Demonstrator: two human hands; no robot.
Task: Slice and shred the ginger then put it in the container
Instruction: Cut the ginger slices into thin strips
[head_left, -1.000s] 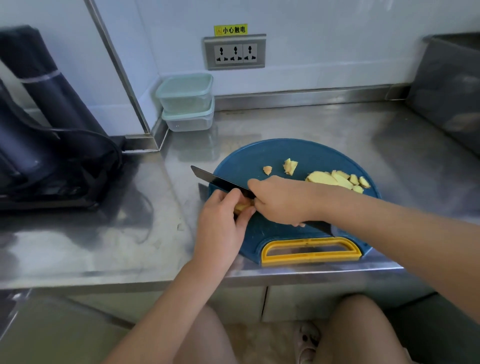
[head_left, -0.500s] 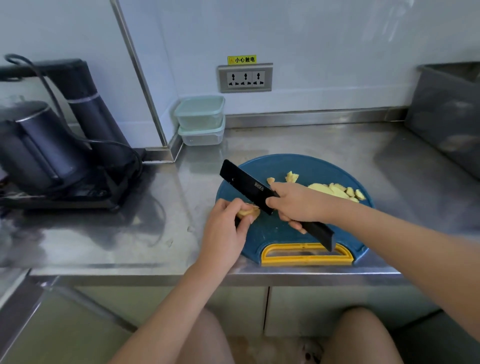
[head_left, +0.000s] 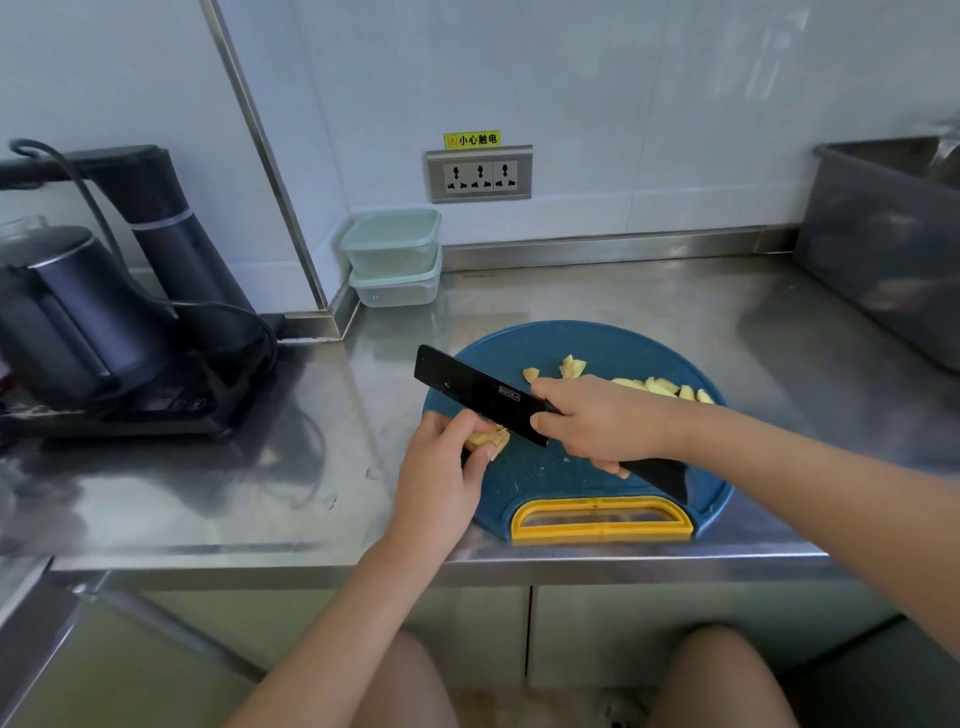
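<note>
Two hands work. The left hand (head_left: 441, 467) pinches the ginger (head_left: 489, 439), just left of the right hand (head_left: 597, 421), which grips the knife (head_left: 475, 388) over it. Cut thin and slow, clear of skin.

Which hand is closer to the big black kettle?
Left. The left hand, holding a yellow ginger piece, is right of the black electric kettle; the right hand, gripping the black knife, is farther right.

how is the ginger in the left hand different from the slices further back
The held ginger is pinched by the left hand at the left edge of the cutting board; the slices lie loose at its far right. The held ginger looks like one chunk; the slices are several pieces. Both are pale yellow.
</note>
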